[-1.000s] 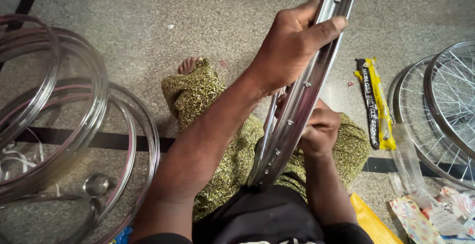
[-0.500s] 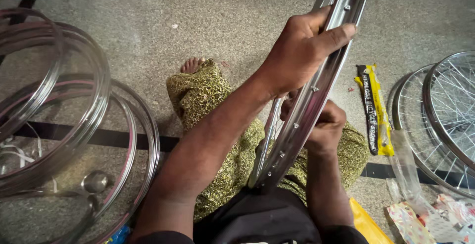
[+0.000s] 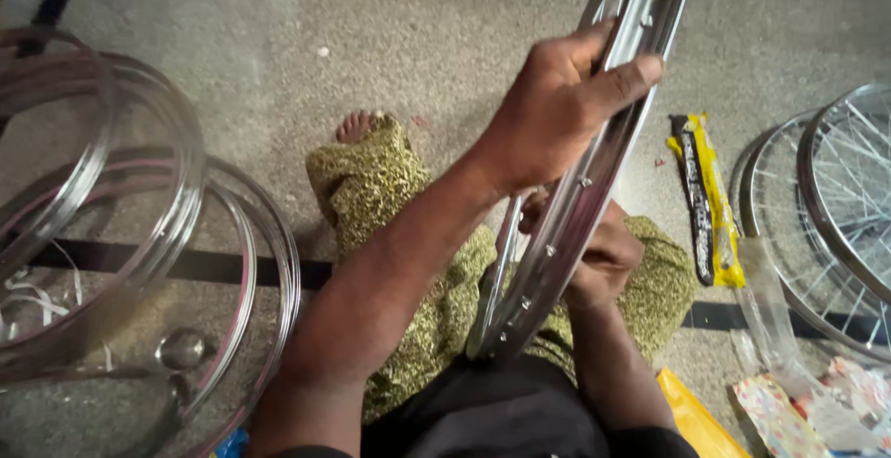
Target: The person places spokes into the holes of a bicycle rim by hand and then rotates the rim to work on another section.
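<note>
Where the left hand [image 3: 557, 110] closes on the bare wheel rim [image 3: 594, 180], the grip is clamped: the fingers wrap over the outer edge and the thumb [image 3: 622, 82] lies across the channel face. The rim stands on edge, tilted, its upper arc running out of the top of the picture and its lower end resting in the person's lap. Spoke holes and small nipples show along the inner channel below the grip.

Just below and behind that grip, the right hand [image 3: 603, 258] is curled against the far side of the rim. Its fingers are mostly hidden by the metal, so whether it is clamped on the rim or on something small cannot be told.

Under both hands lie the person's folded legs in speckled green cloth [image 3: 408, 226], with a bare foot [image 3: 357, 126] showing beyond the knee, on the floor [image 3: 371, 22].

To the right of the grip, apart from the rim, a yellow and black packet [image 3: 705, 193] lies on the floor. Farther right lie spoked wheels [image 3: 835, 207]. Well to the left of the grip, several bare rims [image 3: 139, 226] are stacked flat on the floor.
</note>
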